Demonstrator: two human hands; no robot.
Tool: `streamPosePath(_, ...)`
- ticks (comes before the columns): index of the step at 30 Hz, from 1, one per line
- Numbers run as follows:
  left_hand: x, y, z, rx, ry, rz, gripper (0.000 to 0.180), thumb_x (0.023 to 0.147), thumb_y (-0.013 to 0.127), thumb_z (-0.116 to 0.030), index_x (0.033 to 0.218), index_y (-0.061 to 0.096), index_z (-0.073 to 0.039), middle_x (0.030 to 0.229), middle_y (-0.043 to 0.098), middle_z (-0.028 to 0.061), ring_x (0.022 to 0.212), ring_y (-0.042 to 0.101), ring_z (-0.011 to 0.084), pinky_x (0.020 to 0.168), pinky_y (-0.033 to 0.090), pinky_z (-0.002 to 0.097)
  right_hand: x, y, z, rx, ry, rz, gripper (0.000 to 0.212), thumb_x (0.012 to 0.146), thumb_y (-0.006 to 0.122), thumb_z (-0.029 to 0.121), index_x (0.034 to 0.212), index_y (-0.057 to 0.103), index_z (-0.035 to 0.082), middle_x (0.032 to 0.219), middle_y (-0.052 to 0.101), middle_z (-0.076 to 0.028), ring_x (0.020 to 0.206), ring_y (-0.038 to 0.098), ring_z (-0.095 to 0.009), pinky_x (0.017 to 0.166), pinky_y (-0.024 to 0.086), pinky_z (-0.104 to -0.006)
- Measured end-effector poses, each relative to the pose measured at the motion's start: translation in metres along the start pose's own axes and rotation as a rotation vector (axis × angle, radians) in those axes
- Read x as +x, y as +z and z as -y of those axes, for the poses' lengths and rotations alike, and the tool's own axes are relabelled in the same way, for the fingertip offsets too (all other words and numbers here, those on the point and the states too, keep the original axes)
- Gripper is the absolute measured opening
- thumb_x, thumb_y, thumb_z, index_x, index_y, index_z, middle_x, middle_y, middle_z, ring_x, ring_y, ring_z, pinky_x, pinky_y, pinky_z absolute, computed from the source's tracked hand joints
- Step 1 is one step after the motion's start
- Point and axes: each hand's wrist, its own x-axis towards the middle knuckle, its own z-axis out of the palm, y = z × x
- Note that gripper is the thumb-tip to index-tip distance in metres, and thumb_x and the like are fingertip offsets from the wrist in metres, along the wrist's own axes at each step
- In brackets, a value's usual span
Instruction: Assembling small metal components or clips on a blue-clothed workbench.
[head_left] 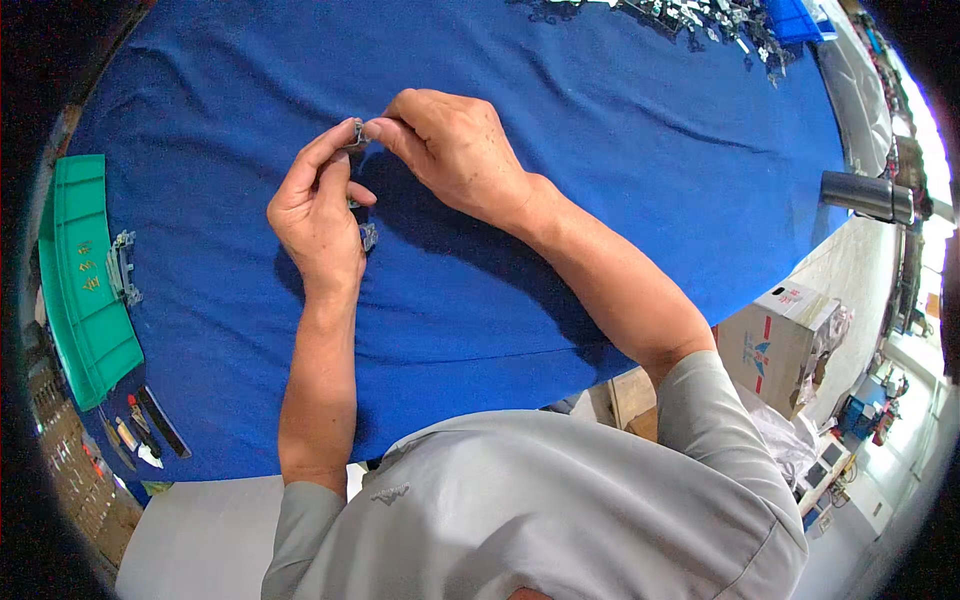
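Note:
Above the blue cloth, my left hand [318, 210] pinches a small shiny grey piece [357, 136] between its fingertips; whether it is metal or clear plastic I cannot tell. The right hand [458, 152] reaches in from the other side, its thumb and index finger closed on the same piece. A second small, partly clear piece [369, 237] shows beside the left palm. Whether that one is held by the curled lower fingers or lies on the cloth is not plain. The left fingers partly hide what is in the palm.
A heap of small shiny parts [700, 22] lies at the far right beside a blue bin [795, 20]. On the left sit a green tray [90, 270], a row of clear pieces [123, 268] and several small hand tools [135, 430]. A black cylinder [866, 196] stands at the right edge.

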Motion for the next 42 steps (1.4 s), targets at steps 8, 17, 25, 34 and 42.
streamPosePath(8, -0.001, -0.001, 0.001, 0.018, 0.004, -0.002, 0.025, 0.095, 0.055, 0.005, 0.115, 0.070, 0.003, 0.106, 0.072, 0.0118, 0.072, 0.063, 0.0074, 0.054, 0.049, 0.0180, 0.001, -0.004, 0.008, 0.140, 0.045, -0.085, 0.021, 0.092, 0.069, 0.020, 0.090, 0.061, 0.001, 0.071, 0.061, -0.014, 0.061, 0.061, -0.030, 0.055, 0.047, -0.0384)
streamPosePath(17, -0.001, 0.000, -0.003, -0.001, 0.014, 0.015, 0.025, 0.095, 0.054, 0.005, 0.114, 0.070, 0.003, 0.107, 0.072, 0.0120, 0.078, 0.065, 0.0088, 0.056, 0.050, 0.0185, 0.002, -0.003, 0.007, 0.173, 0.032, -0.076, 0.020, 0.093, 0.068, 0.019, 0.091, 0.062, 0.000, 0.072, 0.062, -0.014, 0.062, 0.062, -0.030, 0.056, 0.047, -0.0392)
streamPosePath(25, 0.000, 0.000, 0.000, -0.006, -0.010, 0.017, 0.025, 0.095, 0.054, 0.005, 0.115, 0.070, 0.003, 0.109, 0.072, 0.0127, 0.081, 0.066, 0.0095, 0.056, 0.051, 0.0189, 0.001, 0.000, 0.003, 0.129, 0.023, -0.065, 0.021, 0.092, 0.069, 0.020, 0.090, 0.063, 0.000, 0.071, 0.061, -0.014, 0.061, 0.062, -0.028, 0.054, 0.046, -0.0386)
streamPosePath(34, 0.000, -0.002, -0.001, -0.004, -0.015, 0.024, 0.027, 0.093, 0.052, 0.009, 0.110, 0.072, 0.002, 0.112, 0.070, 0.0122, 0.094, 0.069, 0.0136, 0.056, 0.055, 0.0197, 0.000, 0.001, 0.002, 0.133, 0.006, -0.082, 0.019, 0.092, 0.069, 0.018, 0.091, 0.063, 0.000, 0.068, 0.060, -0.014, 0.058, 0.060, -0.028, 0.054, 0.046, -0.0388)
streamPosePath(42, 0.000, 0.000, 0.000, -0.008, 0.002, 0.004, 0.025, 0.094, 0.054, 0.006, 0.112, 0.071, 0.004, 0.109, 0.072, 0.0123, 0.076, 0.065, 0.0088, 0.056, 0.051, 0.0187, 0.002, -0.005, 0.004, 0.133, 0.051, 0.005, 0.018, 0.090, 0.066, 0.021, 0.090, 0.063, 0.002, 0.080, 0.065, -0.017, 0.073, 0.065, -0.037, 0.063, 0.051, -0.0470)
